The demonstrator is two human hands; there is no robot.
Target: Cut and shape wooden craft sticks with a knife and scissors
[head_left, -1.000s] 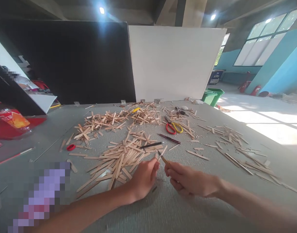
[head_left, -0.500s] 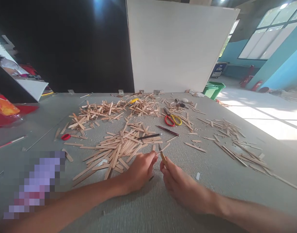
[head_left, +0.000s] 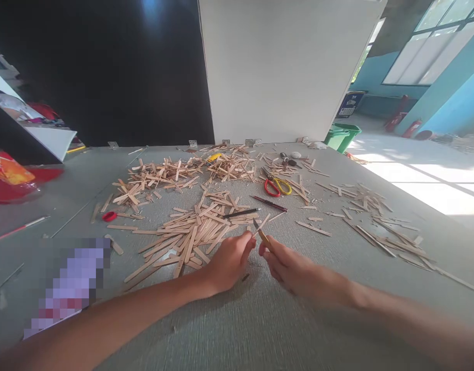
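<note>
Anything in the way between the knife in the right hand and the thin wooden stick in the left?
Nothing visible. The knife in the right hand overlaps the thin wooden stick in this view, just past the left hand; contact is unclear. The pile of sticks lies off to the left.

We see matt bare-wood sticks (head_left: 198, 226); knife (head_left: 264, 238) with metal blade, wood-look handle; scissors (head_left: 271, 178) with metal blades, glossy plastic-looking grips. We mark table (head_left: 221, 330) rough, ridged, matt; black board (head_left: 105, 67) smooth, slightly shiny; hinges (head_left: 193, 144) bare metal; bins (head_left: 336, 138) smooth plastic.
</note>
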